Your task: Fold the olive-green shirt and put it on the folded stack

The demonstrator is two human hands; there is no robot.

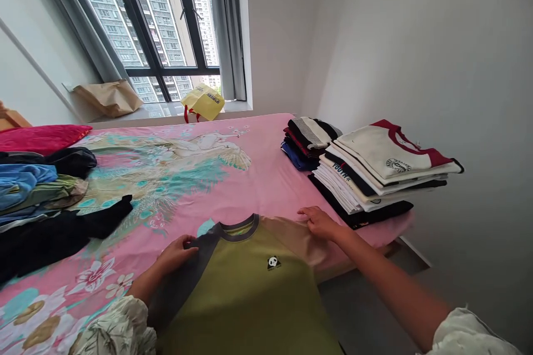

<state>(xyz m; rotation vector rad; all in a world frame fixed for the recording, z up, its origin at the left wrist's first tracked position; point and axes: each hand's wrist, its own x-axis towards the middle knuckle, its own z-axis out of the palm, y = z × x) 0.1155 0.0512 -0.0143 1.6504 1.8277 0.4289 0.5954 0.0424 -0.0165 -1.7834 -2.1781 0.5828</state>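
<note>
On the window ledge, 2 bags: a brown paper bag [109,97], crumpled and lying flat, and a yellow bag [204,101] with red handles, slumped; what either holds cannot be seen. Down on the bed, a pink sheet [266,177], smooth cotton-looking, printed with a white bird, teal swirls and flowers.

Front and centre, the olive-green T-shirt [245,288] lies face up on the sheet, at the near edge of the bed. Soft knit, grey collar rib, 1 grey sleeve on the left, 1 tan sleeve on the right, a small panda badge on the chest.

The left hand [177,252] has its fingers curled, pinching the grey shoulder fabric beside the collar. The right hand [318,221] lies flatter, fingers stretched and lightly bent, pressing on the tan shoulder at the shirt's edge.

Just beyond the right hand, a stack of folded shirts [375,177], neat and squared, white with a red collar on top. Behind it, a smaller folded pile [308,141], striped and dark. Far left, a loose heap of clothes [37,194], rumpled blue, green and black, with a red cushion [41,137] behind.
</note>
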